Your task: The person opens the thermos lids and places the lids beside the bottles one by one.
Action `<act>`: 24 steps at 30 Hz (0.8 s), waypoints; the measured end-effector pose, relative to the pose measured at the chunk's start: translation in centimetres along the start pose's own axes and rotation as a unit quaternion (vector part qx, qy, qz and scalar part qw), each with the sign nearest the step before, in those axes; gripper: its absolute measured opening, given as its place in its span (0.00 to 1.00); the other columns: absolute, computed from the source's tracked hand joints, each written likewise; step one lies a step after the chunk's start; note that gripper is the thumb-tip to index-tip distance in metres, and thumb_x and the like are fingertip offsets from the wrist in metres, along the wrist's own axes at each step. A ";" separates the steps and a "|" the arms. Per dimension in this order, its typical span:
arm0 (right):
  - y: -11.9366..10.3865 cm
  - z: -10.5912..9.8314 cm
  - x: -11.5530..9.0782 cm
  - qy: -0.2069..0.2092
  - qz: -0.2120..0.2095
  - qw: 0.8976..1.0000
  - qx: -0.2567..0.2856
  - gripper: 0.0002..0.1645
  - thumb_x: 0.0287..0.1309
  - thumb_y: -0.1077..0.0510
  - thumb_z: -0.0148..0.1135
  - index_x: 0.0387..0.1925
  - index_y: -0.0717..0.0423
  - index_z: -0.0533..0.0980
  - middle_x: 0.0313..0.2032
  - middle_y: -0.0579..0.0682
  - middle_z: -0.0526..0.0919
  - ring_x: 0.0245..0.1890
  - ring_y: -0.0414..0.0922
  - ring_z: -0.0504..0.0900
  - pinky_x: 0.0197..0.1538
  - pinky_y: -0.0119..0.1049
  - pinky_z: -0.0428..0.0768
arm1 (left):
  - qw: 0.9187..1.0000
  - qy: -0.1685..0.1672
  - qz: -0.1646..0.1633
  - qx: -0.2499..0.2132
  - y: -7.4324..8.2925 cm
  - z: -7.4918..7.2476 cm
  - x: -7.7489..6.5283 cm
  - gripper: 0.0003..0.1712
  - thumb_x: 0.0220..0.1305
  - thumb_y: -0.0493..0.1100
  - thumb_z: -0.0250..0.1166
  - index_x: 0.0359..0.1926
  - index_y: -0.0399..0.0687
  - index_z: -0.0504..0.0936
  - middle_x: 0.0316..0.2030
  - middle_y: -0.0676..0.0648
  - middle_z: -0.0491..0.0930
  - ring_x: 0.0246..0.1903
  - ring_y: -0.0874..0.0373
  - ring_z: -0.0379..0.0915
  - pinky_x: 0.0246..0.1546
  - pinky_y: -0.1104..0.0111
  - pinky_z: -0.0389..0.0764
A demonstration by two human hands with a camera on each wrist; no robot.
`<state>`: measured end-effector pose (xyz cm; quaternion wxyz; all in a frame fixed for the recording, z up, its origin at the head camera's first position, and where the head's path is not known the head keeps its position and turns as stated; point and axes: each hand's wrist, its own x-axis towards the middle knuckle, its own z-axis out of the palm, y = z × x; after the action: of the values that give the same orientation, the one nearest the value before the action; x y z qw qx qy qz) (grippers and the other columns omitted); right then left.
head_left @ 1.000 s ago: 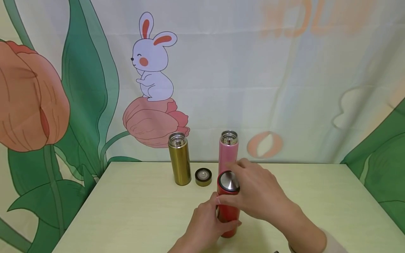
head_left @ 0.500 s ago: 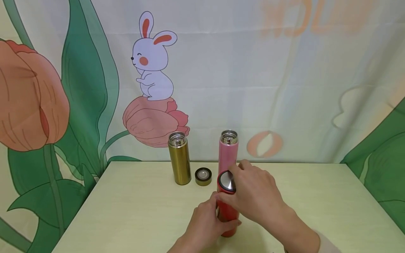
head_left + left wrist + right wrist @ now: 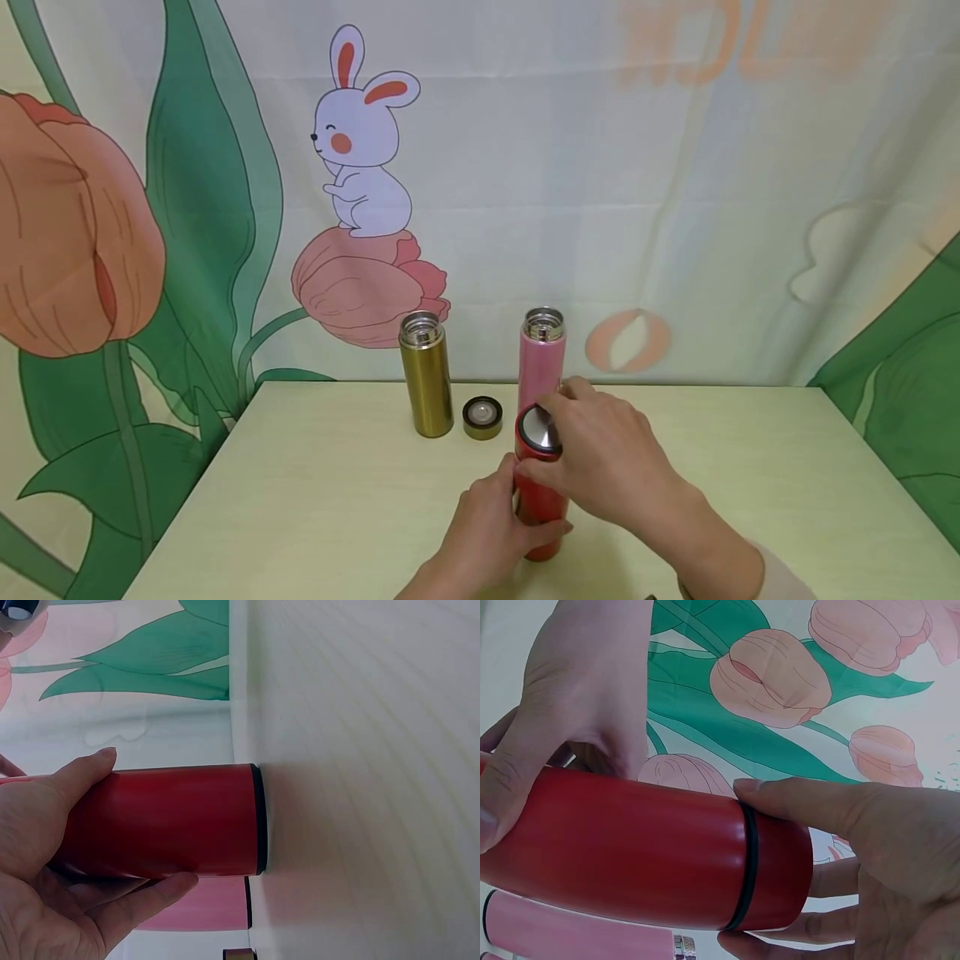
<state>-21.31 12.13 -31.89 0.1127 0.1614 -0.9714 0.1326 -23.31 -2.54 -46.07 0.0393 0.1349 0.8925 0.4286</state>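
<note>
A red thermos bottle [image 3: 542,500] stands upright on the table, its lid with a silver top [image 3: 537,428] seated on the body. My left hand [image 3: 483,525] grips the lower body, thumb on one side and fingers on the other. Around the lid curl the fingers and thumb of my right hand [image 3: 611,454]; in the right wrist view a black ring parts the red lid [image 3: 781,874] from the body. Just behind it stands a pink thermos bottle [image 3: 542,367] without a lid, its lower part hidden by the red one.
A gold thermos bottle [image 3: 427,387], lidless with its steel neck showing, stands at the back, left of the pink one. Between them a gold lid [image 3: 482,419] lies with its inner side up. Behind the pale table [image 3: 337,500] hangs a printed curtain [image 3: 495,167] with a rabbit and tulips.
My right hand has turned slightly on the red lid, its wrist shifting left and then a touch back right. The left hand and the bottles keep their places.
</note>
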 end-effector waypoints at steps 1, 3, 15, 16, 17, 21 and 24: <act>0.0 -0.1 0.0 -0.004 -0.002 1.000 0.001 0.26 0.45 0.42 0.83 0.42 0.49 0.83 0.35 0.44 0.78 0.29 0.40 0.77 0.31 0.38 0.77 | 1.000 0.000 0.001 0.000 0.0 0.0 0.0 0.44 0.50 0.67 0.79 0.61 0.54 0.72 0.48 0.54 0.87 0.48 0.59 0.83 0.53 0.57 0.84; 0.1 -0.2 0.1 -0.011 -0.007 1.000 0.007 0.24 0.45 0.44 0.83 0.41 0.49 0.83 0.35 0.44 0.77 0.29 0.40 0.76 0.32 0.38 0.76 | 1.000 0.001 0.002 0.000 -0.1 0.0 0.0 0.45 0.50 0.68 0.79 0.61 0.54 0.72 0.48 0.54 0.88 0.48 0.59 0.83 0.53 0.58 0.84; 1.1 -0.6 0.5 -0.042 -0.067 0.996 0.048 0.26 0.46 0.54 0.82 0.50 0.49 0.84 0.45 0.45 0.82 0.41 0.41 0.81 0.44 0.39 0.80 | 1.000 0.002 0.015 -0.010 -0.3 0.0 -0.1 0.41 0.51 0.67 0.79 0.59 0.57 0.73 0.47 0.58 0.87 0.46 0.63 0.82 0.50 0.62 0.83; 1.1 -0.7 0.6 -0.046 -0.069 0.995 0.053 0.27 0.46 0.55 0.82 0.51 0.49 0.83 0.46 0.45 0.83 0.42 0.41 0.81 0.45 0.39 0.81 | 1.000 0.003 0.017 -0.009 -0.3 0.0 -0.1 0.41 0.51 0.67 0.79 0.59 0.57 0.73 0.47 0.58 0.87 0.46 0.63 0.82 0.49 0.63 0.83; 1.2 -0.7 0.6 -0.050 -0.071 0.995 0.057 0.29 0.47 0.55 0.81 0.53 0.49 0.83 0.48 0.46 0.83 0.43 0.41 0.81 0.46 0.40 0.81 | 1.000 0.003 0.018 -0.008 -0.3 0.0 -0.1 0.41 0.51 0.67 0.79 0.58 0.57 0.73 0.47 0.58 0.87 0.46 0.63 0.82 0.49 0.63 0.83; 1.4 -1.0 0.6 -0.067 -0.074 0.992 0.073 0.34 0.48 0.58 0.80 0.60 0.49 0.81 0.55 0.47 0.83 0.50 0.44 0.82 0.52 0.44 0.81 | 1.000 0.001 0.020 -0.008 -0.2 -0.1 -0.1 0.40 0.51 0.66 0.79 0.59 0.56 0.73 0.47 0.58 0.87 0.46 0.63 0.82 0.49 0.63 0.83; 1.5 -1.2 0.6 -0.081 -0.076 0.990 0.087 0.36 0.49 0.59 0.79 0.63 0.50 0.80 0.59 0.47 0.82 0.55 0.46 0.82 0.55 0.46 0.81 | 1.000 -0.002 0.017 -0.009 -0.2 -0.1 -0.1 0.41 0.52 0.66 0.79 0.59 0.55 0.72 0.48 0.57 0.87 0.47 0.62 0.82 0.51 0.62 0.84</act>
<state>-22.22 13.69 -30.92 0.0293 0.2544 -0.9470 0.1937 -23.27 -2.74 -46.16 0.0351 0.1506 0.8859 0.4373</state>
